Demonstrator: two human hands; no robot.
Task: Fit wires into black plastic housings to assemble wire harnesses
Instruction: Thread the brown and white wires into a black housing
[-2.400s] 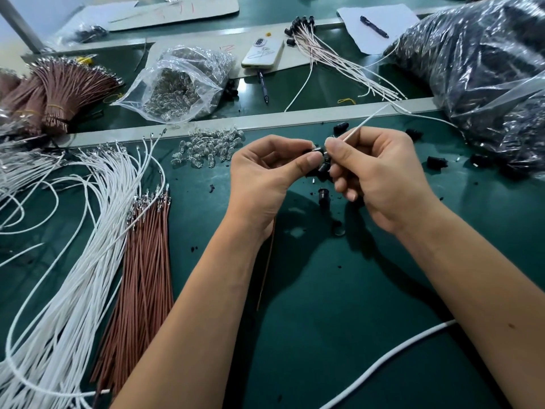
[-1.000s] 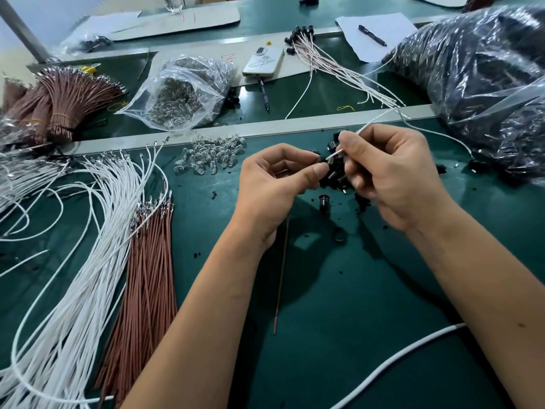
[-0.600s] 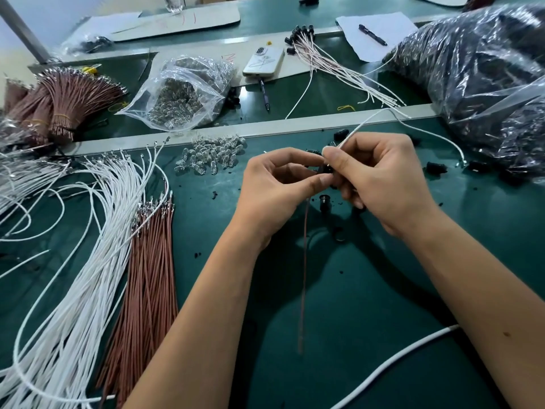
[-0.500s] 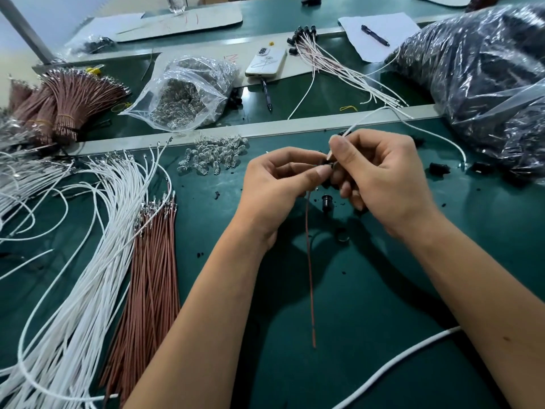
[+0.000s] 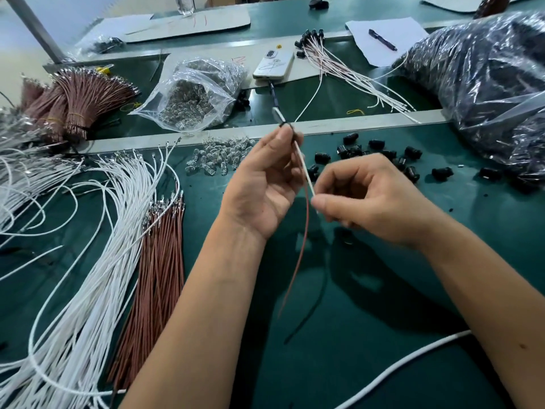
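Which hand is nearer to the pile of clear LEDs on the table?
Left. The left hand is just right of the clear LEDs; the right hand is farther right.

Harness w/ black housing (image 5: 283, 124) being held up above green mat.
White wire (image 5: 303, 166) & brown wire (image 5: 303, 231) hanging from it; white slanting down-right, brown dangling to mat. Loose black housings (image 5: 380, 154) lying scattered behind; white wires (image 5: 97, 246) & brown wires (image 5: 159, 267) lying bundled at left.
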